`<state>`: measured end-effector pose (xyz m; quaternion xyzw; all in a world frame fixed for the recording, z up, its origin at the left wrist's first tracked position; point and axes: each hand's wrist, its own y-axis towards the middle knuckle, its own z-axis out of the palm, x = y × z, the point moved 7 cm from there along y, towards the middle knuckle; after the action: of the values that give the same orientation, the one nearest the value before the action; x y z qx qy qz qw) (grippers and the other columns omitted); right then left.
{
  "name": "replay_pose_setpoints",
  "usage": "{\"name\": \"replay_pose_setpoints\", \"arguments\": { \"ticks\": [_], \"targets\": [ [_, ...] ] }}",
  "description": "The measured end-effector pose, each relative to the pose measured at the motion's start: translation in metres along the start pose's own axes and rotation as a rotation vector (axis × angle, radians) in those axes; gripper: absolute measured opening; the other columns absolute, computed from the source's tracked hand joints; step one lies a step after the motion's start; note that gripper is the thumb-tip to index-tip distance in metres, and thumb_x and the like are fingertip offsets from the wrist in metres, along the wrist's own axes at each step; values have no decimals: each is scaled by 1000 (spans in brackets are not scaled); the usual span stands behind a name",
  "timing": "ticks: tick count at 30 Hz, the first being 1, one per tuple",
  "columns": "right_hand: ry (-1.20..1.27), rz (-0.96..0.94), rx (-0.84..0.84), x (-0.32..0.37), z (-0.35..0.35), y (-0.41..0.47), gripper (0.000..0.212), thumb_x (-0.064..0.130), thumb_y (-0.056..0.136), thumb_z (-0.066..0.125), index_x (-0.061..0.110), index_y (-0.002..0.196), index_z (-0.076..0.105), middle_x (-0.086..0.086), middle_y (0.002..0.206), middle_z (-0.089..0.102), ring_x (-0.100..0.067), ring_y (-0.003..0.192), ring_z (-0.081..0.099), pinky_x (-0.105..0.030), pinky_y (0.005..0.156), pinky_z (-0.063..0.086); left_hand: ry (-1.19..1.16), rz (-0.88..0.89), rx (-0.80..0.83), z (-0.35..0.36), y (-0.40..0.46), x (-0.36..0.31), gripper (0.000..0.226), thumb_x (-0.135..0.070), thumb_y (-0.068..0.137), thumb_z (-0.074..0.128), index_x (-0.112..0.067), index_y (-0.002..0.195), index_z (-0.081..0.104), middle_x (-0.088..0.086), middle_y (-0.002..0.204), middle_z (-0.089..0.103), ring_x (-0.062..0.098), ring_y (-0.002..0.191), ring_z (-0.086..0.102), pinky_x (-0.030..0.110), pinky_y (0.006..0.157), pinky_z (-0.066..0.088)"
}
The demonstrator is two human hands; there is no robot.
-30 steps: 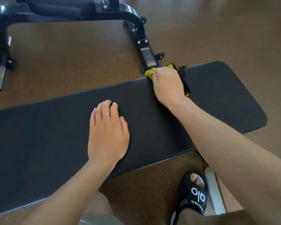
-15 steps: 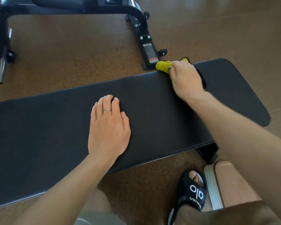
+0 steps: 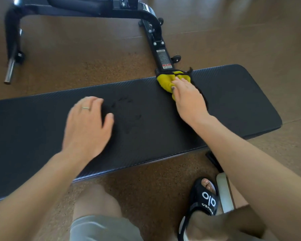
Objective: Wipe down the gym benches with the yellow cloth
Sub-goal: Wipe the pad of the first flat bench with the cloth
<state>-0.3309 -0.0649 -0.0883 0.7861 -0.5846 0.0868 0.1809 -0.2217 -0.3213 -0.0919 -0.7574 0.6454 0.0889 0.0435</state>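
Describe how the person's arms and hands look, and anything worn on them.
Both forearms are bare, no sleeves, watch or gloves in view. The left hand wears a thin silver ring on one finger. The right hand wears nothing visible; dark nail polish shows on one of its fingers.
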Motion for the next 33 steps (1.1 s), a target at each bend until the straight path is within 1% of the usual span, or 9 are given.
{"name": "replay_pose_setpoints", "arguments": {
  "ticks": [3, 8, 12, 16, 18, 20, 23, 27, 33],
  "targets": [
    [0, -9, -67, 64, 21, -22, 29, 17, 103, 42, 2, 105, 67, -24, 123, 66, -43, 123, 58, -54, 105, 45, 24, -135, 31, -2, -16, 52, 57, -40, 104, 40, -10, 151, 40, 11, 159, 35, 31, 149, 26, 50, 124, 19],
    [42, -268, 21, 160, 60, -86, 46, 26, 101, 33, 7, 130, 64, -12, 139, 62, -30, 136, 53, -48, 116, 38, 48, -120, -3, 8, -24, 57, 57, -42, 106, 34, -13, 155, 34, 9, 163, 30, 29, 152, 22, 49, 126, 15],
    [-63, -327, -12, 106, 38, -88, 38, 20, 97, 45, 8, 125, 67, -11, 136, 65, -30, 128, 60, -44, 109, 44, 42, -103, -16, 8, -26, 60, 58, -43, 106, 31, -14, 156, 32, 8, 164, 29, 28, 154, 19, 48, 126, 13],
    [-71, 37, -100, 35, 1, -94, 36, 18, 105, 45, 0, 129, 64, -18, 139, 60, -35, 133, 54, -45, 117, 36, 36, -98, -32, 10, -26, 58, 58, -43, 106, 30, -13, 156, 33, 9, 164, 29, 29, 154, 19, 49, 127, 13],
    [-75, 143, -147, 67, 8, -103, 32, 13, 103, 42, -2, 118, 66, -23, 127, 65, -43, 123, 58, -53, 108, 44, 31, -93, -34, 10, -25, 57, 58, -43, 106, 30, -13, 155, 33, 10, 163, 30, 29, 153, 20, 49, 126, 13],
    [-53, 27, -153, 135, 29, -118, 33, 13, 98, 38, 3, 112, 66, -21, 116, 66, -43, 113, 61, -54, 101, 48, 33, -91, -32, 10, -25, 59, 58, -43, 106, 29, -13, 155, 33, 9, 163, 30, 29, 153, 20, 49, 126, 14],
    [53, -156, -26, 202, 60, -148, 41, 24, 104, 36, 8, 132, 62, -12, 141, 61, -29, 136, 51, -46, 117, 37, 40, -74, -38, 8, -27, 60, 57, -42, 107, 29, -13, 155, 33, 10, 163, 31, 30, 153, 23, 50, 126, 16],
    [-84, -299, 13, 157, 49, -148, 43, 31, 107, 38, 12, 139, 60, -5, 149, 55, -22, 142, 46, -42, 119, 33, 32, -79, -30, 8, -28, 62, 58, -42, 106, 27, -15, 157, 31, 7, 165, 28, 27, 154, 20, 47, 127, 14],
    [-77, 134, -173, 69, 15, -155, 46, 30, 107, 35, 6, 135, 62, -12, 146, 57, -28, 141, 47, -46, 122, 29, 32, -98, -31, 11, -27, 61, 58, -43, 105, 25, -16, 157, 30, 6, 165, 28, 26, 154, 19, 47, 127, 12]
  ]
}}
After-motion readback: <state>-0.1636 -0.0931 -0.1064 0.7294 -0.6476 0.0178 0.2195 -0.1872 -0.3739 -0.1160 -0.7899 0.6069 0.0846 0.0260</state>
